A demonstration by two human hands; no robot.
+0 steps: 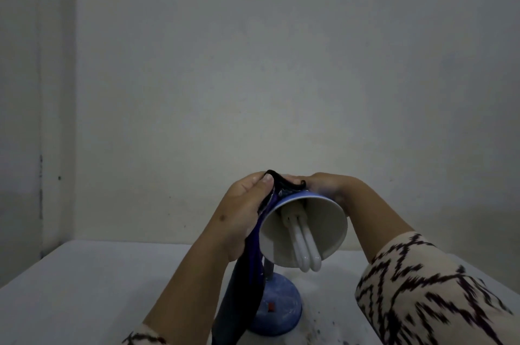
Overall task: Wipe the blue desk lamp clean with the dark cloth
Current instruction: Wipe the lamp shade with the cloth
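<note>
- I see my left hand [242, 213] curled against the left side of the blue desk lamp [302, 229], its thumb and fingers pinching the dark cloth [247, 282] against the outside of the shade.
- The cloth is bunched over the top of the shade between my two hands, and the rest of it hangs down in a long fold past my left wrist, reaching the counter [84, 288] beside the lamp's base.
- My right hand [327, 185] lies over the top rear of the shade, fingers bent down round it; one fingertip shows at the edge of the bunched cloth. Most of that hand is hidden behind the shade, so I cannot tell how tightly it grips.
- The lamp stands on the counter right in front of me, its round blue base [278, 308] smeared with pale marks and carrying a small red switch [271, 307].
- The shade is tipped towards me, so I look straight into its white inside, where a white tube bulb [305, 246] sticks out past the rim.
- A patterned sleeve [422, 297] covers my right forearm.
- Dark specks lie on the counter to the right of the base.
</note>
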